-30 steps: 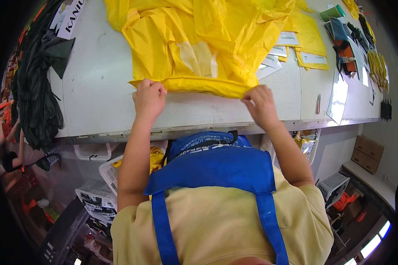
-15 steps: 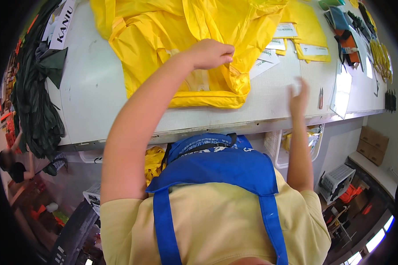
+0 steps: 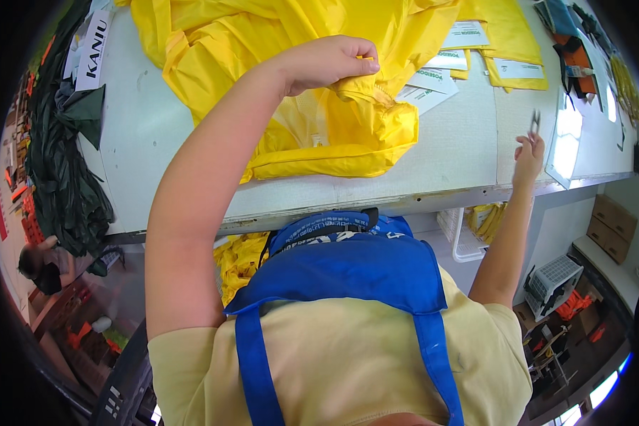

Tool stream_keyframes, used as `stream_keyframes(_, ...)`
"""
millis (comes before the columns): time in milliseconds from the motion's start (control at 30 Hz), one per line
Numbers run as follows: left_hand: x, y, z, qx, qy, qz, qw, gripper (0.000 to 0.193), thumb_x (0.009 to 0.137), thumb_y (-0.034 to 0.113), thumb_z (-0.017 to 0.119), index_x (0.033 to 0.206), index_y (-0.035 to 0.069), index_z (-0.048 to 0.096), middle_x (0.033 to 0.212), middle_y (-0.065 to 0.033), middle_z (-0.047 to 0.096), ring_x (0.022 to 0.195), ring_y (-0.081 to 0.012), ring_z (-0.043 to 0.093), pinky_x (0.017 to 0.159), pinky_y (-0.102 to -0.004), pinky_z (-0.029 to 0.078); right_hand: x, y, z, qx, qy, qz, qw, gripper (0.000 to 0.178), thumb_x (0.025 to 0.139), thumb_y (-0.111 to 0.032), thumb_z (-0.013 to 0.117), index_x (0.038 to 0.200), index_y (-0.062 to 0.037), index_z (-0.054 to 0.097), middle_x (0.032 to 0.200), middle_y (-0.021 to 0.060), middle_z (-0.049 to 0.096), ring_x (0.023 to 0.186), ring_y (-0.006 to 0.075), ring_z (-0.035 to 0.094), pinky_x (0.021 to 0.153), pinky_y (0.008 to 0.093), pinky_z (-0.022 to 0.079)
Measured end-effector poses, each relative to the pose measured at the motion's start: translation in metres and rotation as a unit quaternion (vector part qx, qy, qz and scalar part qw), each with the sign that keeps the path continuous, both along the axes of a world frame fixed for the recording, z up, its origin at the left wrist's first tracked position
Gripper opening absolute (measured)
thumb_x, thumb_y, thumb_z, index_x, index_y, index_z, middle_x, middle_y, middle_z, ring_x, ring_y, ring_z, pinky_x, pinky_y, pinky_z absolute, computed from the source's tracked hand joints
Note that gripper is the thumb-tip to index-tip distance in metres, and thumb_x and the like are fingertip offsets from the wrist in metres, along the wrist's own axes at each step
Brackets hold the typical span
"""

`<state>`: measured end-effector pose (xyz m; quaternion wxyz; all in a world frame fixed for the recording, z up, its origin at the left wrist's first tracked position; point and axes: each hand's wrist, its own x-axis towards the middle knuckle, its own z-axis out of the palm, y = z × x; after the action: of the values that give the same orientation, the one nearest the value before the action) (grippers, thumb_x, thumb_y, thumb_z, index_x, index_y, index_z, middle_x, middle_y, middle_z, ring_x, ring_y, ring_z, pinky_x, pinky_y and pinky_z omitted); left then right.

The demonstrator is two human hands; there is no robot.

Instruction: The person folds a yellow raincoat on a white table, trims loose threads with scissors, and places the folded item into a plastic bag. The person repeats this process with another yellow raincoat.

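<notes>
A yellow raincoat-like garment (image 3: 291, 64) lies bunched on the white table (image 3: 440, 167). My left hand (image 3: 330, 62) is shut on a fold of its yellow fabric and lifts that fold slightly. My right hand (image 3: 528, 153) is stretched far out to the right near the table's edge. Its fingers are apart, and the fingertips reach a small dark pair of snips (image 3: 534, 119) lying there. Whether they grip the snips is not clear. I wear a blue apron (image 3: 348, 273) over a pale yellow shirt.
A pile of dark green garments (image 3: 60, 163) hangs over the table's left end. Paper cards (image 3: 433, 74) and flat yellow packets (image 3: 508, 39) lie behind the garment. A white wire basket (image 3: 465, 238) sits under the table. Another person (image 3: 39, 266) stands at the lower left.
Both hands let go of the garment's front hem. My left hand moved up and took hold of a fold farther in. My right hand swung right to the snips.
</notes>
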<state>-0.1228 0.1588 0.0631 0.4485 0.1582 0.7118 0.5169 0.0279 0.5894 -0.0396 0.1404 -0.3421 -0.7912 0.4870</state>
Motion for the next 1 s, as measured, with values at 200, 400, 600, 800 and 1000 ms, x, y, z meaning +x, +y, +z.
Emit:
stream_keyframes(200,0.000,-0.002,0.002,0.019,-0.058,0.029,0.998,0.017,0.096,0.027,0.050,0.088,0.012,0.052,0.067,0.0096,0.042,0.059,-0.0004,0.034,0.052,-0.0179,0.028,-0.015,-0.203,0.076,0.181,0.160,0.301,0.923,0.036,0.082,-0.003,0.065,0.117,-0.0096,0.063,0.079,0.0054,0.057,0.071,0.0135,0.054,0.066,0.0260,0.046)
stream_keyframes(400,0.003,-0.011,-0.001,0.066,-0.089,0.043,0.993,0.019,0.096,0.029,0.051,0.090,0.011,0.052,0.072,0.0095,0.045,0.061,0.0005,0.038,0.054,-0.0167,0.033,-0.017,-0.245,0.066,0.094,0.213,0.337,0.912,0.043,0.073,0.001,0.072,0.114,-0.0092,0.065,0.080,0.0051,0.053,0.071,0.0142,0.055,0.064,0.0246,0.049)
stream_keyframes(600,0.006,-0.011,-0.008,0.068,-0.091,0.042,0.993,0.019,0.096,0.029,0.051,0.091,0.011,0.051,0.074,0.0089,0.046,0.065,0.0006,0.041,0.058,-0.0160,0.036,-0.021,-0.247,0.070,0.061,0.183,0.358,0.913,0.042,0.073,0.000,0.072,0.113,-0.0087,0.065,0.084,0.0053,0.056,0.073,0.0142,0.058,0.066,0.0239,0.050)
stream_keyframes(800,0.007,-0.013,-0.014,0.084,-0.092,0.042,0.991,0.018,0.096,0.029,0.051,0.091,0.011,0.051,0.076,0.0081,0.046,0.067,0.0001,0.041,0.058,-0.0163,0.036,-0.023,-0.248,0.070,0.044,0.162,0.366,0.915,0.041,0.074,-0.001,0.071,0.113,-0.0104,0.065,0.086,0.0055,0.057,0.074,0.0139,0.060,0.068,0.0243,0.050)
stream_keyframes(1000,0.008,-0.013,-0.011,0.077,-0.095,0.040,0.992,0.018,0.096,0.028,0.051,0.090,0.010,0.052,0.076,0.0081,0.046,0.066,0.0002,0.041,0.058,-0.0162,0.037,-0.023,-0.247,0.075,-0.015,0.132,0.377,0.917,0.039,0.075,-0.001,0.071,0.113,-0.0106,0.066,0.086,0.0051,0.058,0.076,0.0127,0.061,0.069,0.0234,0.050)
